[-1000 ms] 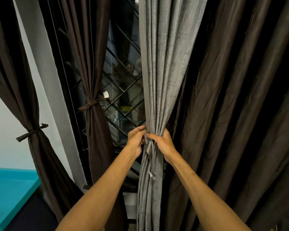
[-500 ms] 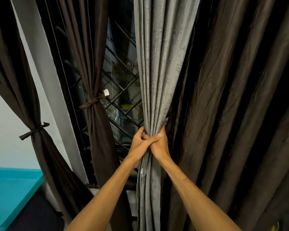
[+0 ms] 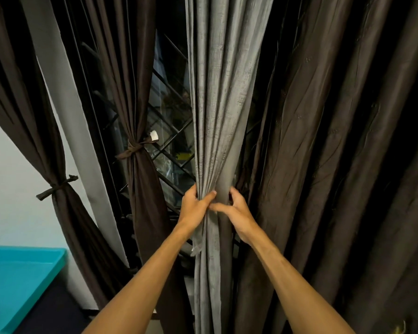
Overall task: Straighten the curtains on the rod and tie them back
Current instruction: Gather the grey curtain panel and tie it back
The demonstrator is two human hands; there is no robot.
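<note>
A grey curtain (image 3: 223, 97) hangs in the middle, gathered into a narrow bunch of folds. My left hand (image 3: 194, 208) clasps the bunch from the left, thumb across its front. My right hand (image 3: 237, 213) wraps it from the right, fingers curled into the folds, thumb touching the left thumb. A grey strip of cloth (image 3: 198, 247) dangles below my left hand. A wide dark brown curtain (image 3: 336, 153) hangs loose on the right. Two dark brown curtains on the left, one (image 3: 140, 179) by the window and one (image 3: 58, 201) further left, are each tied with a brown band.
A dark window with a diagonal metal grille (image 3: 171, 141) lies behind the curtains. A pale grey wall strip (image 3: 65, 100) stands between the two tied curtains. A turquoise surface (image 3: 17, 280) fills the lower left corner.
My hands have shifted on the grey bunch: the right hand moved to its right side and now wraps around it. The camera view has drifted slightly.
</note>
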